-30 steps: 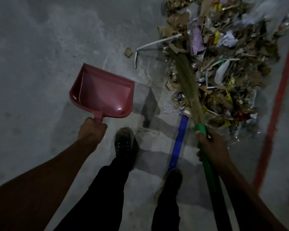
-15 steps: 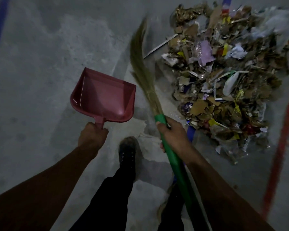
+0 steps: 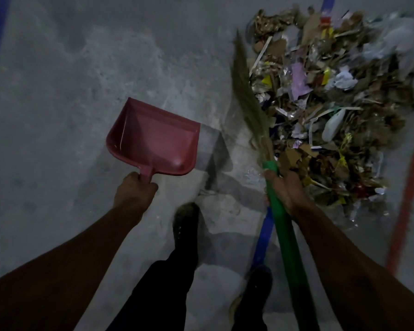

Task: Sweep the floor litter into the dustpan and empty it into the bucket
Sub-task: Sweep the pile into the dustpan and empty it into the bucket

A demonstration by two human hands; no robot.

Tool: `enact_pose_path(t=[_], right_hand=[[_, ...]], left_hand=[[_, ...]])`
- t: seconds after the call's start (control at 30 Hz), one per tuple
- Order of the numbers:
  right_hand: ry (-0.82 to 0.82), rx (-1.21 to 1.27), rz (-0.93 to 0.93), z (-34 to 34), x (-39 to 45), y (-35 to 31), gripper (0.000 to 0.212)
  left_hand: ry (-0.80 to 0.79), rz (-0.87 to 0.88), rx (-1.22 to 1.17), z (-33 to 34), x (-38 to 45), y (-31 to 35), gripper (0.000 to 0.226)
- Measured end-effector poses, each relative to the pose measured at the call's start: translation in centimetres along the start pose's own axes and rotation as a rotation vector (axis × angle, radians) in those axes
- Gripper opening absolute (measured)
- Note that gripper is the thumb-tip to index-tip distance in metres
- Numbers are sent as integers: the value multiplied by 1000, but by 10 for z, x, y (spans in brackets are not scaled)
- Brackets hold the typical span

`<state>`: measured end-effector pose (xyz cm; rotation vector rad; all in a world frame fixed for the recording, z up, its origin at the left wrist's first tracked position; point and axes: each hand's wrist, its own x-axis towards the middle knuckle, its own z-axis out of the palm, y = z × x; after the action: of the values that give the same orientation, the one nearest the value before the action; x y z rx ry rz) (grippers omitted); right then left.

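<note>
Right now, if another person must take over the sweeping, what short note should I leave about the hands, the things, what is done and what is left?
Left hand grips the handle of the red dustpan, held off to the left with nothing visible in it.
Right hand grips the green broom; its bristles lie along the left edge of the litter.
Litter is one heap on the floor, between the blue and red lines.
Done: nothing scooped.
Left: sweep the litter into the dustpan and empty it into the bucket, which is not in view.

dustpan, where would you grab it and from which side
Grip the dustpan by its short stub handle at the near edge, coming from behind, away from the open mouth. The left hand already wraps it there, which leaves the scoop free to face the litter pile.
</note>
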<state>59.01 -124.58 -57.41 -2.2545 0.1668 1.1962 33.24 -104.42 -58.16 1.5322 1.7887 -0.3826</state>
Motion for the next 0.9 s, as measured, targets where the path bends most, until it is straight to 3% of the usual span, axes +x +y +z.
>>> enact_pose_path(t=[0.2, 0.3, 0.47, 0.6, 0.77, 0.9], right_hand=[[37, 10, -147, -68, -56, 19, 16], [53, 58, -126, -94, -76, 30, 37], [124, -122, -186, -134, -91, 59, 58], [95, -222, -222, -175, -80, 92, 62], [90, -330, -154, -237, -40, 146, 39], [30, -322, -140, -278, -12, 186, 53]], left_hand=[[-99, 53, -27, -7, -14, 24, 16], [-125, 98, -4, -2, -32, 35, 16], [-174, 136, 47, 25, -71, 46, 14], [-219, 146, 89, 67, -111, 46, 11], [-226, 143, 147, 148, -167, 32, 14], [-198, 124, 151, 219, -219, 16, 24]])
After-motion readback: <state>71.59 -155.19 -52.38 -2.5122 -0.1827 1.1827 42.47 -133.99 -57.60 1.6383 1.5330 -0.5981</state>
